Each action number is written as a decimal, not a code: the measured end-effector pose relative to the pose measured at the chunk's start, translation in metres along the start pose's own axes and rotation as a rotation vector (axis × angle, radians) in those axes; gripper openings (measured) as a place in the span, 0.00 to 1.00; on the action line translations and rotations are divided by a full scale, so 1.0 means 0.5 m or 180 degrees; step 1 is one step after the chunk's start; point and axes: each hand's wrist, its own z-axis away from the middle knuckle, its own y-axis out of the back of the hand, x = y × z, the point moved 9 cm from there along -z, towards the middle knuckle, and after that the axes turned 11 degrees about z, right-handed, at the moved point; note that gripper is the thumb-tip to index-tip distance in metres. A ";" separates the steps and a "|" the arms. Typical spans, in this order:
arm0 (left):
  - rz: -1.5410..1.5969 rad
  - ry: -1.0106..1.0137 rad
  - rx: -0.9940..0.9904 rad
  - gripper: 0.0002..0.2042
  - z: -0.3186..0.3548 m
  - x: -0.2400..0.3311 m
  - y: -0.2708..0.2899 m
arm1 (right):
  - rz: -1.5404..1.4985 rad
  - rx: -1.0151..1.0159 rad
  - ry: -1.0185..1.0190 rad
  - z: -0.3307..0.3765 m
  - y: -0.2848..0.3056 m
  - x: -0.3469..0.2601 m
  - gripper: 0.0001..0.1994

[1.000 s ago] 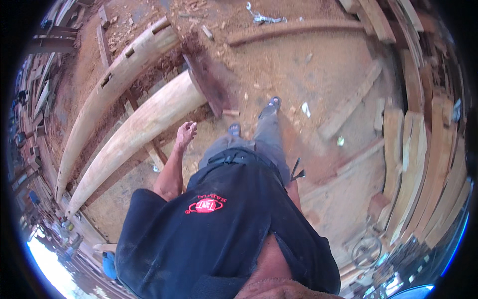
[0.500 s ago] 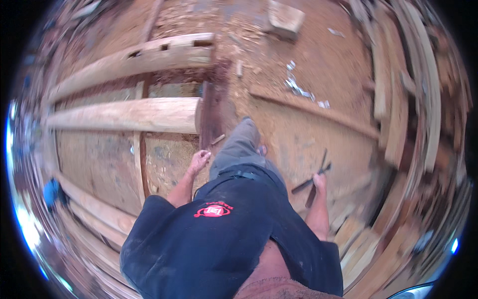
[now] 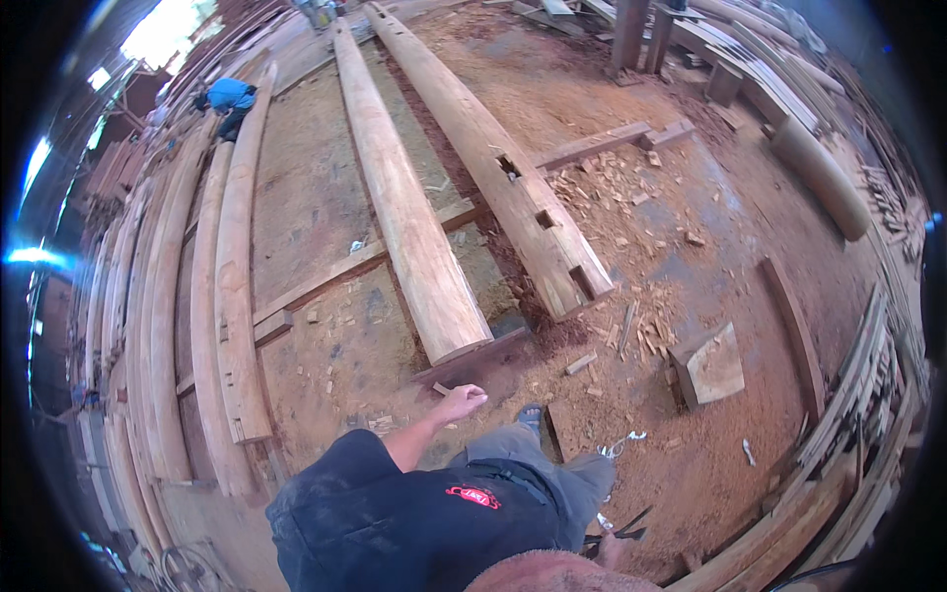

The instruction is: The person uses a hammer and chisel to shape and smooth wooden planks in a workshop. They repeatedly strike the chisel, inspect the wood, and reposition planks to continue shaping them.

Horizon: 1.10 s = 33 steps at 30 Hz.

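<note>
Pale log [image 3: 400, 197]: long axis, centre to upper left;
Left hand [image 3: 462, 402]: nearer, just below log's end; cannot tell if closed;
Right hand [image 3: 613, 551]: lower right, clamped on dark tools [image 3: 632, 535]

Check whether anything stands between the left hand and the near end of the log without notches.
Yes: in this view a dark plank lies across the near end of the log, between it and the left hand. A small wood piece also shows by the hand; I cannot tell whether they touch.
</note>
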 end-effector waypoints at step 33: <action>-0.0424 0.2722 0.0211 0.12 0.024 0.103 -0.587 | 0.3031 -0.0708 0.0919 -1.460 0.126 -0.763 0.20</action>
